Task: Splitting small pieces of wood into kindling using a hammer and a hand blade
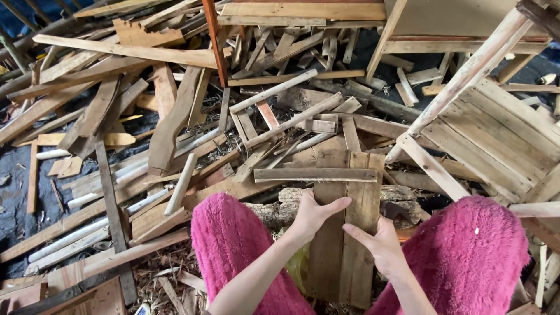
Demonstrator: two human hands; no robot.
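Observation:
Two upright wooden planks (350, 233) stand side by side between my knees, leaning away from me, with a thin cross slat (315, 174) lying across their top. My left hand (312, 214) grips the left plank near its middle, thumb stretched across the seam. Lower down, my right hand (382, 240) holds the right plank from its right side, fingers pointing left over the face. Both knees are covered in fuzzy pink fabric (227, 239).
A log (280, 210) lies crosswise behind the planks. Scrap boards, slats and sticks are heaped all over the ground on dark sheeting (17, 192). A slatted wooden pallet (496, 134) tilts at the right, with a pale pole (461, 81) across it.

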